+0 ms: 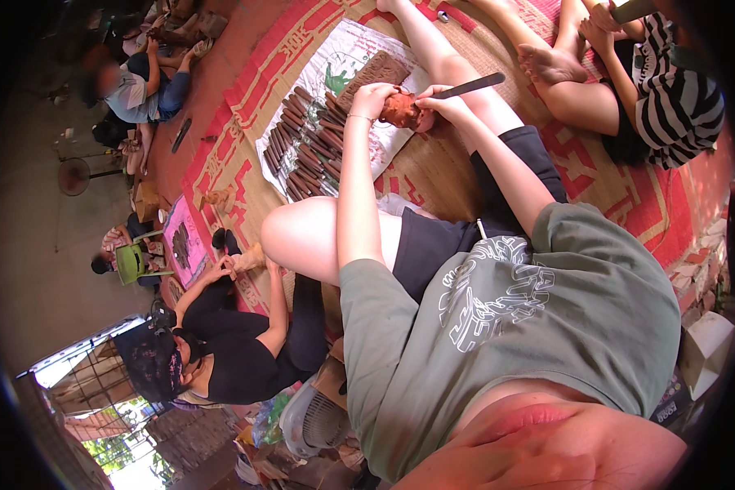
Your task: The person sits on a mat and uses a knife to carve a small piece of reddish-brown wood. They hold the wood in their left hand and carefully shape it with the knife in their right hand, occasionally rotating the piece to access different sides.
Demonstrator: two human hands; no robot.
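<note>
My left hand (pixel 372 100) is closed round a reddish-brown carved piece (pixel 400 109), apparently wood, held over the mat between my legs. In my right hand (pixel 445 102) is a slim tool with a long, dark, flat end (pixel 480 84) pointing away to the right. Its other end meets the carved piece, though the tip is too small to make out. Just beyond my left hand lies a brown carved block (pixel 377 75) on a white cloth sheet (pixel 353 37). Many slender brown-handled tools (pixel 306 147), probably carving chisels, are spread in rows on that sheet.
A red and tan woven mat (pixel 449 184) lies under me. At right sits a person in a striped shirt (pixel 670 98); at left, a person in black (pixel 245 351) handles a pale carved piece. Nearby are a grey fan (pixel 314 420), a green chair (pixel 131 261) and a pink sheet (pixel 186 241).
</note>
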